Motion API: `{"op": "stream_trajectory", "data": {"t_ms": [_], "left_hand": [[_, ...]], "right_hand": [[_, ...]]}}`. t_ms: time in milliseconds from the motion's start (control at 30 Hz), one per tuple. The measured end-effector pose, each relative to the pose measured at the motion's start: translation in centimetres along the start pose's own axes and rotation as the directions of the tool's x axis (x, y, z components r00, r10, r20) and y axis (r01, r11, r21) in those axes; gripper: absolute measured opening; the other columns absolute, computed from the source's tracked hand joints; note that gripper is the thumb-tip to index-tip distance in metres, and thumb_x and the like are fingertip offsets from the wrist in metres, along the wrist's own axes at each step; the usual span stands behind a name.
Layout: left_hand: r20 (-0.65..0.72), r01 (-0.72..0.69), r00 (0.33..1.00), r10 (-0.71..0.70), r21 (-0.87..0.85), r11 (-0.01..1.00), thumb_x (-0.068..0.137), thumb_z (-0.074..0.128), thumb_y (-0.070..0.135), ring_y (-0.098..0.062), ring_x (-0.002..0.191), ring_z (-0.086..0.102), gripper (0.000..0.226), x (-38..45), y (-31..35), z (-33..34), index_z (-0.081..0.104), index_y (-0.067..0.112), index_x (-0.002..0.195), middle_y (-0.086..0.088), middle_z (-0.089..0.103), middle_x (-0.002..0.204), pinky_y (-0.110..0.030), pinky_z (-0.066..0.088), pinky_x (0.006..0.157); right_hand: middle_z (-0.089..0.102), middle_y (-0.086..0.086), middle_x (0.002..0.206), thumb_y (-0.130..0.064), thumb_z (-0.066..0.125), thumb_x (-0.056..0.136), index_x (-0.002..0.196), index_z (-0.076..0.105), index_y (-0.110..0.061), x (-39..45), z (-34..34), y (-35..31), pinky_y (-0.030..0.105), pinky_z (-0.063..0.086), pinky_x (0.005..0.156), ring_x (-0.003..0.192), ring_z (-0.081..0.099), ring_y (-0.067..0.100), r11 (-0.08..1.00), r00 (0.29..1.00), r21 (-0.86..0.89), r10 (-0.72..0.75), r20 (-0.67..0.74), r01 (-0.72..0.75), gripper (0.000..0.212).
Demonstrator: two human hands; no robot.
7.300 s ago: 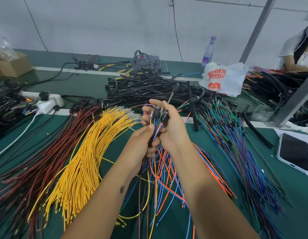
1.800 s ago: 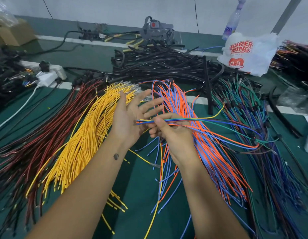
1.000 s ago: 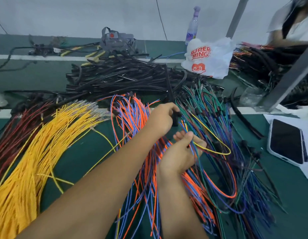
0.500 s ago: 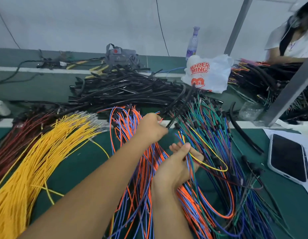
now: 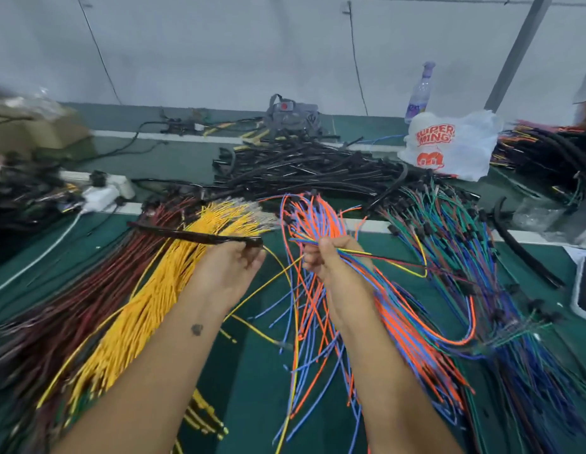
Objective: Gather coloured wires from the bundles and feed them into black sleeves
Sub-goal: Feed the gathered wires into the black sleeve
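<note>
My left hand (image 5: pixel 231 265) grips a black sleeve (image 5: pixel 193 235) near its right end; the sleeve points left over the yellow wire bundle (image 5: pixel 147 309). My right hand (image 5: pixel 331 260) pinches a small bunch of coloured wires (image 5: pixel 383 262) (yellow, blue, green, red, orange), their tips poking left toward the sleeve's open end. A gap of a few centimetres separates wire tips and sleeve. The held wires loop away to the right. Below the hands lies the orange and blue bundle (image 5: pixel 318 309). A pile of black sleeves (image 5: pixel 301 172) lies behind.
Dark red wires (image 5: pixel 72 296) lie at the left, green and blue wires (image 5: pixel 465 257) at the right. A white plastic bag (image 5: pixel 449 145), a spray bottle (image 5: pixel 419 93), a power strip (image 5: pixel 105 191), a cardboard box (image 5: pixel 39 129) and a phone (image 5: pixel 585 290) surround the green table (image 5: pixel 245 371).
My left hand pulled a black sleeve out of the pile and brought it left, level with the right hand. The right hand raised the wire bunch toward it. The view swung left.
</note>
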State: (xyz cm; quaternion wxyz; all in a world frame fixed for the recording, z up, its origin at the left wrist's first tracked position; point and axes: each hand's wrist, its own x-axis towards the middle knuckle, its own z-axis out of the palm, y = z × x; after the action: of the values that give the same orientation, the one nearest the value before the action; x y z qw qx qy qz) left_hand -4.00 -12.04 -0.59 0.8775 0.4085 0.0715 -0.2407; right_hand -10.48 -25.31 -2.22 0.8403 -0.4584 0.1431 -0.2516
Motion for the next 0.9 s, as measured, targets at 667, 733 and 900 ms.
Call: {"op": "stream_trajectory", "data": {"t_ms": [667,733,900], "left_hand": [[0.073,-0.157,0.985,0.156,0.01,0.987,0.103,0.038,0.017,-0.015,0.065,0.061,0.023,0.3,-3.5,-0.3,0.052,0.014,0.084,-0.006,0.064,0.079,-0.025,0.053,0.054],[0.103,-0.199,0.974,0.201,-0.034,0.98,0.104,0.035,0.016,-0.019,0.072,0.067,0.025,0.3,-3.4,-0.3,0.051,0.013,0.084,-0.009,0.067,0.082,-0.029,0.056,0.059],[0.14,-0.188,0.97,0.197,-0.075,0.979,0.103,0.031,0.025,-0.022,0.085,0.072,0.038,0.2,-2.9,-0.5,0.042,0.016,0.068,-0.015,0.072,0.092,-0.034,0.058,0.071]], "right_hand": [[0.067,0.007,0.064,-0.002,0.049,0.097,0.081,0.053,-0.007,-1.1,-0.8,1.0,0.021,0.053,0.053,0.053,0.062,0.012,0.998,0.994,0.001,-0.064,0.087,0.064,0.016],[0.067,0.005,0.061,-0.002,0.049,0.097,0.081,0.054,-0.007,-1.0,-0.8,1.1,0.021,0.052,0.052,0.052,0.061,0.011,0.996,0.994,-0.012,-0.082,0.078,0.084,0.018],[0.065,0.001,0.057,-0.002,0.047,0.098,0.082,0.054,-0.005,-1.2,-0.3,1.2,0.018,0.05,0.051,0.049,0.059,0.007,0.998,0.99,-0.008,-0.064,0.125,0.066,0.018]]}}
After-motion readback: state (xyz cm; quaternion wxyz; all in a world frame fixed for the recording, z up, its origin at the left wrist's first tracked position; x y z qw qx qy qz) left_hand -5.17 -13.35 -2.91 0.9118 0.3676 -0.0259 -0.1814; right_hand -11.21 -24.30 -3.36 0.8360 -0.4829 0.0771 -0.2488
